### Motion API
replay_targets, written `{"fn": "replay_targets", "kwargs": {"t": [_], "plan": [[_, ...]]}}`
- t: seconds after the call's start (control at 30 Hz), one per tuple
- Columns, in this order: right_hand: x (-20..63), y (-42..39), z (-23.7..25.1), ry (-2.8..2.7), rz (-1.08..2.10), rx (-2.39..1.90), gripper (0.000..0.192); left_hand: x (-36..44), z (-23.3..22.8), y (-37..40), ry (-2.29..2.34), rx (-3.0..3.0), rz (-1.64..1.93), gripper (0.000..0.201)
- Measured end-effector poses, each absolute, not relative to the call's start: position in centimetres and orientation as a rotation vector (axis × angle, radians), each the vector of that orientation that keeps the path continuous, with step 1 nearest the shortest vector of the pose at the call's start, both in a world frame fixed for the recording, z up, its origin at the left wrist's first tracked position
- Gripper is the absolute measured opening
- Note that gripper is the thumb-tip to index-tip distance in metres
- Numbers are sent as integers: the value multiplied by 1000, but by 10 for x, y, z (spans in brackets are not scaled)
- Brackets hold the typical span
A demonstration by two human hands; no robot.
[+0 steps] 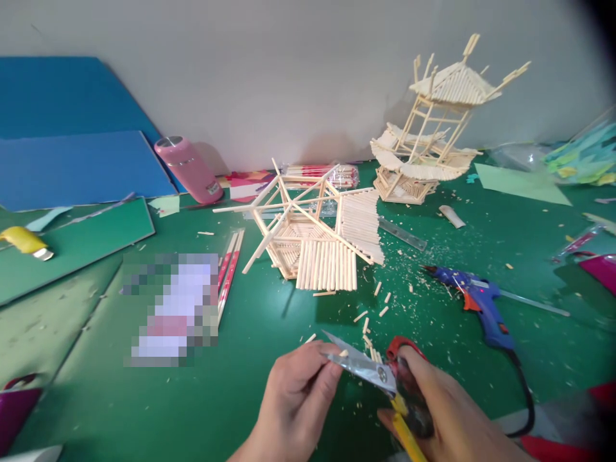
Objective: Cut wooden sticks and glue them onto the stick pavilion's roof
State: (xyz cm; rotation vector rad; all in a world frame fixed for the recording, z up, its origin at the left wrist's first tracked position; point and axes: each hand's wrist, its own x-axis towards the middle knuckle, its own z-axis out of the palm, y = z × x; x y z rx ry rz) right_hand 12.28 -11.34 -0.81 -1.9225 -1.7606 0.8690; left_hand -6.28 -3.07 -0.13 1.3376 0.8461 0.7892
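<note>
My right hand (440, 401) is wrapped round the handles of a pair of scissors (368, 370), one red and one yellow, with the blades apart. Pinched in my left hand (299, 388) is a short wooden stick (343, 353), its pale end showing between the blades. Most of that stick is hidden by my fingers. Beyond my hands stands a hexagonal stick frame (289, 224), with two slatted roof panels, one at the front (327, 265) and one on the right (360, 221). Several cut stick pieces (366, 325) lie just past the scissors.
A taller stick pavilion (433, 141) stands at the back right. The blue glue gun (481, 298) lies right, its cord running toward me. A pink bottle (188, 170), paired chopsticks (230, 276), a clear ruler (403, 233) and a yellow-handled cutter (24, 242) are about. Shavings dot the green table.
</note>
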Motion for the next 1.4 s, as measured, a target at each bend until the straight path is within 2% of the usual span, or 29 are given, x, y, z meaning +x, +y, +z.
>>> {"fn": "replay_targets", "kwargs": {"t": [0.1,0.23,0.37,0.53,0.67,0.83,0.9,1.07,1.17,1.27,1.4], "plan": [[121,-108,-3,-1720,922,-1915,30,-65,-4,-28,780,1136,701,15],[121,-107,1,-1772,868,-1885,29,-65,-8,-25,562,655,594,14],[121,-112,-1,-1807,841,-1855,35,-64,-9,-24,493,530,498,14],[122,-127,-12,-1797,764,-1920,52,-67,-8,-23,469,614,499,15],[122,-129,-13,-1776,774,-1946,54,-69,-6,-25,592,850,513,22],[116,-116,-5,-1735,803,-1955,28,-69,2,-28,829,1290,687,19],[114,-114,-1,-1712,815,-1954,29,-69,1,-28,759,1224,657,17],[117,-115,3,-1780,846,-1881,34,-68,-7,-23,454,642,492,17],[121,-120,-3,-1874,818,-1838,37,-66,-10,-22,399,543,431,18],[125,-126,-13,-1956,757,-1882,45,-66,-8,-24,455,593,480,17],[124,-126,-18,-1935,779,-1939,50,-67,-5,-31,744,1067,668,18]]}}
